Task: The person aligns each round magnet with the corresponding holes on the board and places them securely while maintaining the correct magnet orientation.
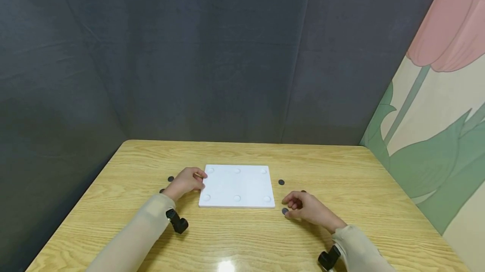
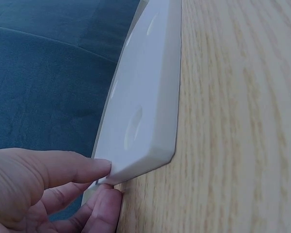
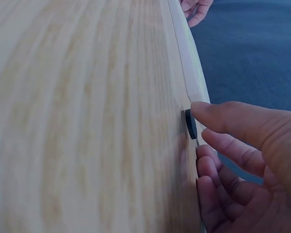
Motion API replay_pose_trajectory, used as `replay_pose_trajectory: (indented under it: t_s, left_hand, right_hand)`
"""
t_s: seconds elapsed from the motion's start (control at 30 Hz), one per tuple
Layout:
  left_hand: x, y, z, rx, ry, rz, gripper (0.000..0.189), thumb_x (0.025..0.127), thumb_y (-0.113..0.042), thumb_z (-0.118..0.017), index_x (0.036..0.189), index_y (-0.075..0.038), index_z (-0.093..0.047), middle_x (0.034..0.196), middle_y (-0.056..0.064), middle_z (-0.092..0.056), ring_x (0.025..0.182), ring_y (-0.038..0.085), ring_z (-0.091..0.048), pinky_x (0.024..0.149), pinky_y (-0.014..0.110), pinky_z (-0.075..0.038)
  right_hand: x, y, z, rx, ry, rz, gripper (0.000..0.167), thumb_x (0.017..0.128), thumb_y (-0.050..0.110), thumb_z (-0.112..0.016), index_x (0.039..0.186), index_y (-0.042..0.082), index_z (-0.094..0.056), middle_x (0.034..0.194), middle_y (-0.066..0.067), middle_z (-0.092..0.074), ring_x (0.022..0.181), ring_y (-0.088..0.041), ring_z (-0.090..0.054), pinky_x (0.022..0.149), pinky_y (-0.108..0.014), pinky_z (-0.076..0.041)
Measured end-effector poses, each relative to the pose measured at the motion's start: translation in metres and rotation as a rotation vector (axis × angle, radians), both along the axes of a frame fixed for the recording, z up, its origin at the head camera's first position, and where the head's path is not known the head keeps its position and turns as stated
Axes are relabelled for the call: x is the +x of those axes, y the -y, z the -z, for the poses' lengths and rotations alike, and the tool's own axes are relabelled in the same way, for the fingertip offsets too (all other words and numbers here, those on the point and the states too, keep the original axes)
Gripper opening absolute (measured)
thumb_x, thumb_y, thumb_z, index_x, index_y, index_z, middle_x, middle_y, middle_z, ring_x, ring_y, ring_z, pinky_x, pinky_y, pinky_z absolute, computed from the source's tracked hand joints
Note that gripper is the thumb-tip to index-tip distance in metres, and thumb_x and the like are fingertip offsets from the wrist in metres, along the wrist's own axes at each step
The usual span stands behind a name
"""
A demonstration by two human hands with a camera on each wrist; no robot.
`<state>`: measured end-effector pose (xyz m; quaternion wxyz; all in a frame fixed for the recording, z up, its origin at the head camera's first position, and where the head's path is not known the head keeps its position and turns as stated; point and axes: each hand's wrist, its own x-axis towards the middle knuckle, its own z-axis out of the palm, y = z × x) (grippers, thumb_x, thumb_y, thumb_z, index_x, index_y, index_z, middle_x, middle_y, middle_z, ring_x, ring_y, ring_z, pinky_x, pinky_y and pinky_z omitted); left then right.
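A white rectangular board (image 1: 238, 185) lies on the table, with several shallow round recesses along its far and near edges. My left hand (image 1: 188, 181) is at its left edge; in the left wrist view the thumb (image 2: 94, 168) touches the board's corner area and the other fingers bend beside the edge. To the right of the board, my right hand (image 1: 307, 209) hovers low with thumb and fingers apart. Its thumb tip is right at a small black disc (image 3: 190, 124), which stays on the table near the board's near right corner.
On the wooden table (image 1: 235, 238), another black disc (image 1: 281, 182) lies right of the board, and one more (image 1: 303, 191) shows partly behind the right hand. Two discs lie left, one (image 1: 170, 179) beyond the left wrist. A dark curtain (image 1: 212, 61) hangs behind.
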<state>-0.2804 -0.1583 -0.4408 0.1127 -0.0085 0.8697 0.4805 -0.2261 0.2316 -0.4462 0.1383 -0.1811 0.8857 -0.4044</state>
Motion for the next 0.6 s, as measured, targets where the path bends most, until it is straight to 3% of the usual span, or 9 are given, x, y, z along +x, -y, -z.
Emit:
replay_pose_trajectory:
  t_s: [0.6]
  left_hand:
    - [0.0001,-0.0008,0.0006,0.014,0.0,-0.003,0.029,0.08,0.003,-0.069,0.109,-0.001,-0.066,0.095,0.012,-0.059,0.079,0.02,-0.055,0.068,0.028,-0.05]
  right_hand:
    - [0.0016,0.0008,0.0015,-0.008,0.001,-0.013,0.028,0.08,0.007,-0.077,0.103,0.001,-0.063,0.089,-0.005,-0.055,0.078,-0.014,-0.046,0.065,-0.021,-0.041]
